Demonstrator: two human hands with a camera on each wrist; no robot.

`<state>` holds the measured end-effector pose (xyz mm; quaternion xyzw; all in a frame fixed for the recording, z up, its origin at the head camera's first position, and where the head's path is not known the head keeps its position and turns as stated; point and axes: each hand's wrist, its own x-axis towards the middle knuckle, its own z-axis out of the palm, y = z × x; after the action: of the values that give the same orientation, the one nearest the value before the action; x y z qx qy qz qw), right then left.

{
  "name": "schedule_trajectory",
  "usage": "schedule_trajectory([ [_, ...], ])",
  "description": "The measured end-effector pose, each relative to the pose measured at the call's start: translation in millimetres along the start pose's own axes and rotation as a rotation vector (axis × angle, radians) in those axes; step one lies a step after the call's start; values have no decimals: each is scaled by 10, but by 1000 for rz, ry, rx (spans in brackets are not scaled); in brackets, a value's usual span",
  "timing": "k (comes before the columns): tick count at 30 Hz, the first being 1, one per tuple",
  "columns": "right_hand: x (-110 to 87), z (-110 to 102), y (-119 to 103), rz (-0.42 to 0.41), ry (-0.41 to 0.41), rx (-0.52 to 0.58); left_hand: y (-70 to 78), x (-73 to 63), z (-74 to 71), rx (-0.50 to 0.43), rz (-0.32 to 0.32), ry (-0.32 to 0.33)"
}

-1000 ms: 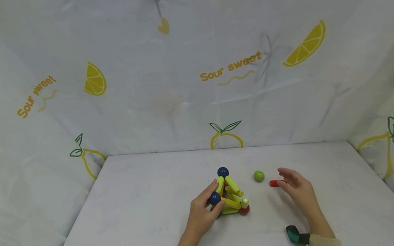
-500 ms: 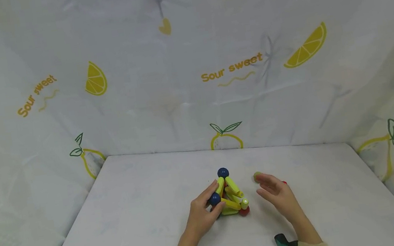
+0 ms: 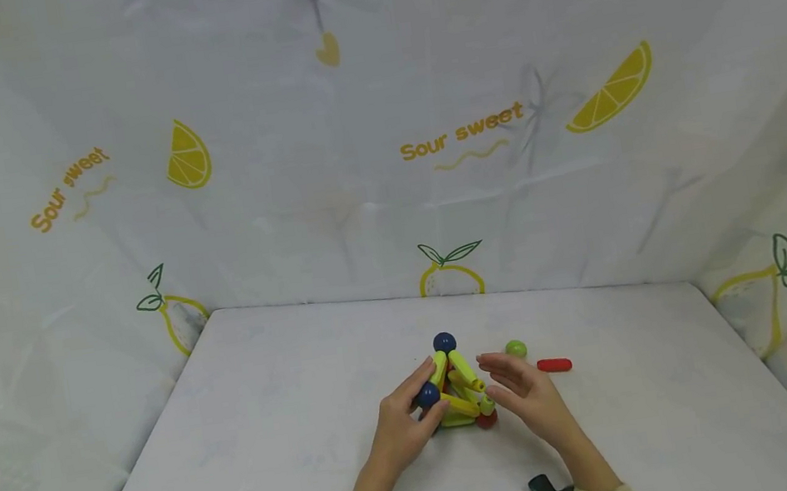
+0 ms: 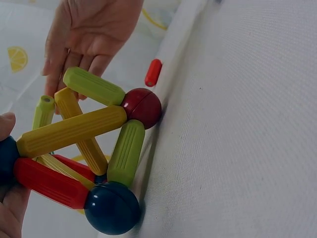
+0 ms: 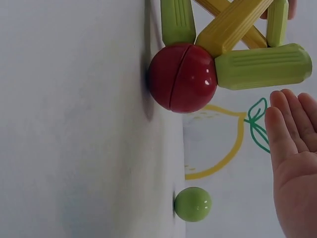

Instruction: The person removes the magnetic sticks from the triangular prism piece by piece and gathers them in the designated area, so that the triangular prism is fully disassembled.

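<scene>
A lemon-print cloth (image 3: 283, 211) hangs behind the white tabletop (image 3: 276, 430). On that tabletop, near its middle, stands the model (image 3: 461, 405), built of rods and balls. The left hand (image 3: 399, 425) has its grip clamped on the model's left side, thumb and fingers about a blue ball (image 3: 428, 396) and hiding part of that side. The right hand (image 3: 532, 402) is just beside the other side, its grip apart and holding nothing; it stands between the model and a loose red rod (image 3: 555, 365), with a green ball (image 3: 516, 349) just behind its fingers. The left wrist view shows a ribbed red rod within the model and a low blue ball (image 4: 113, 208), both mostly covered in the head view. The right wrist view shows a seam round the model's red ball (image 5: 183, 78) and a sliver of space between the right fingertips (image 5: 278, 99) and a green rod (image 5: 264, 67), unclear from above.
</scene>
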<state>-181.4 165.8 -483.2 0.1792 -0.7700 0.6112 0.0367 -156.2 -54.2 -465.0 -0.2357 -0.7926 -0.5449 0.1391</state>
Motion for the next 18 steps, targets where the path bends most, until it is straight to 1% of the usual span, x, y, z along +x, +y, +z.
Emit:
schedule_trajectory([
  [6,31,68,19,-19,-6,-21,44,4,-38,14,27,-12],
  [9,50,105,36,-15,-12,-31,18,4,-31,22,35,-15],
  [16,88,168,43,2,-11,-36,-293,-20,84,13,30,4],
  [18,104,189,16,22,-5,-41,-338,-25,91,7,33,4],
])
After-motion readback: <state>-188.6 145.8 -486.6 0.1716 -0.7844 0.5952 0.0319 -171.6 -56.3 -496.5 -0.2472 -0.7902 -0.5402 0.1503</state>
